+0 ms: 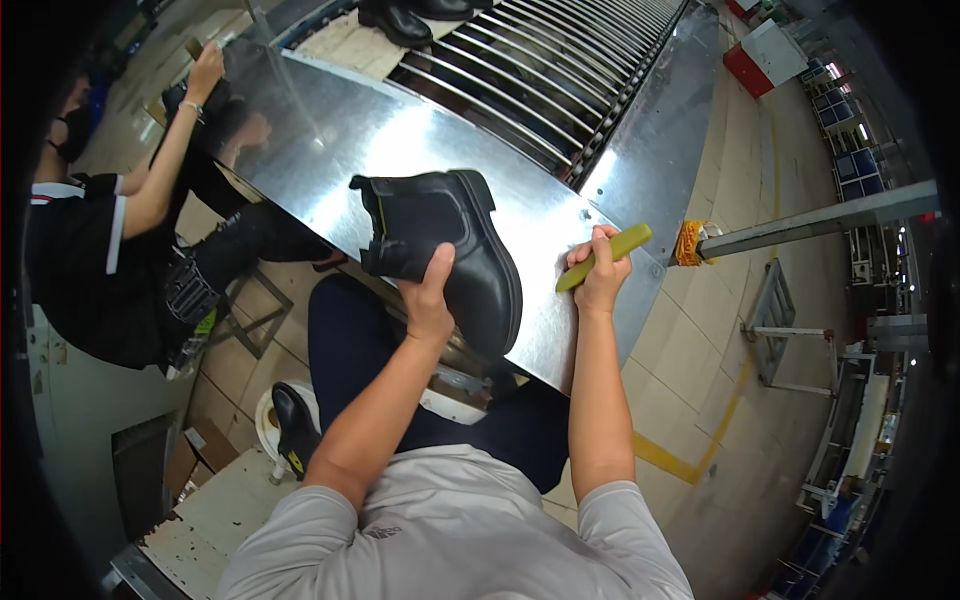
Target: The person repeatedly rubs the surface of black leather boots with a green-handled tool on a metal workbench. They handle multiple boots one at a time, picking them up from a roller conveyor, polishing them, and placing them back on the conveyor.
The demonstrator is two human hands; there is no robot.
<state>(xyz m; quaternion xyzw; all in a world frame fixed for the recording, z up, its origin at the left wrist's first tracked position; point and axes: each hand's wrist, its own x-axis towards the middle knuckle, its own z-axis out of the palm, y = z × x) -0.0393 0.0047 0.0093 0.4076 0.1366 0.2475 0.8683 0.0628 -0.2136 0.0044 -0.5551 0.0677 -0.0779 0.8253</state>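
A black ankle boot [450,250] lies tilted over the near edge of the metal table, its sole toward the right. My left hand [428,295] is closed on the boot, with the thumb across its upper. To the right, apart from the boot, my right hand [602,272] grips an olive-green stick-shaped tool [628,241]. The tool slants down to the left and tapers at its lower end. Its exact kind does not show.
The shiny metal table [290,130] borders a roller conveyor [540,60]; black shoes [398,22] stand at its far left. A co-worker [100,240] sits at left. Another black boot [293,425] is low by my left leg. A metal bar [820,220] juts in from the right.
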